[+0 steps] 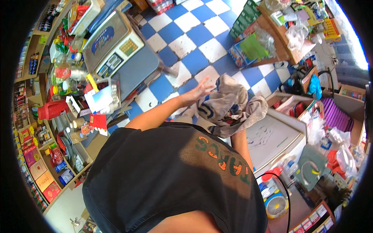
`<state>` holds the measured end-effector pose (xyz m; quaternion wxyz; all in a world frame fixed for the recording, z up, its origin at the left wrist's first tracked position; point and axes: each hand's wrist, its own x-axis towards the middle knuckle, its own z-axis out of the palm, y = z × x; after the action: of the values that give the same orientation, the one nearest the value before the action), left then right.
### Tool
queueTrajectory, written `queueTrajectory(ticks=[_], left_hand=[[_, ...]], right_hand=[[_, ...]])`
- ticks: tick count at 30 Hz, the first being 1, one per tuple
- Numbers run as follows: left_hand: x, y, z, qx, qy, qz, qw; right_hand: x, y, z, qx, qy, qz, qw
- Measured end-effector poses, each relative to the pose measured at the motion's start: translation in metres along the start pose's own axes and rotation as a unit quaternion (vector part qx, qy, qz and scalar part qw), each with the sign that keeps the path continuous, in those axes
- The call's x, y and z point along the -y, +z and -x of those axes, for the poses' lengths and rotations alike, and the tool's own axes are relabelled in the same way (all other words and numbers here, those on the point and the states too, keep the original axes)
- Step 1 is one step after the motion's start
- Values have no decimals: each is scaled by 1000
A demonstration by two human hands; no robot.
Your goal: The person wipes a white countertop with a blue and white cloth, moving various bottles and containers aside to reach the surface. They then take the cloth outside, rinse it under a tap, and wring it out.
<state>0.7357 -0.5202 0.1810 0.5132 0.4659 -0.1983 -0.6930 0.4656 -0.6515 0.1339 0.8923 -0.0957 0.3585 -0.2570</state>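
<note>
My left hand (201, 88) is spread with its fingers apart, close to the left edge of a crumpled grey-beige cloth (223, 102). Whether its fingertips touch the fabric I cannot tell. The cloth has dark blue stripes and dirty patches, and hangs in loose folds above the floor. Under its lower right part, my right hand supports it; the fabric covers most of that hand, leaving the wrist (239, 135) in sight. A dark shirt (151, 169) bearing letters covers my torso below.
To the left stand a digital weighing scale (113, 49), a red thermos (54, 109) and stocked shelves (38, 163). At right are a whitish chest lid (271, 137), a wooden desk (269, 35) with plastic bags, and a small fan (276, 205). Blue-and-white tiles (195, 40) cover the floor.
</note>
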Motion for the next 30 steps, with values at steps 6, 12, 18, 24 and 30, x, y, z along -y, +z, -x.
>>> queueTrajectory(ticks=[6, 12, 18, 24, 30], left_hand=[[-142, 30, -57, -172, 11, 150, 974], [-229, -62, -77, -126, 114, 468, 867], [-320, -202, -91, -235, 267, 469, 808], [-398, -330, -171, -349, 167, 414, 824], [-549, -373, -280, -344, 135, 325, 870]], right_hand=[[85, 69, -121, 182, 49, 23, 982], [105, 213, -208, 212, 259, -40, 942], [122, 324, -339, 186, 255, 4, 949], [124, 366, -505, -60, 244, 136, 958], [156, 429, -594, -59, 235, 141, 960]])
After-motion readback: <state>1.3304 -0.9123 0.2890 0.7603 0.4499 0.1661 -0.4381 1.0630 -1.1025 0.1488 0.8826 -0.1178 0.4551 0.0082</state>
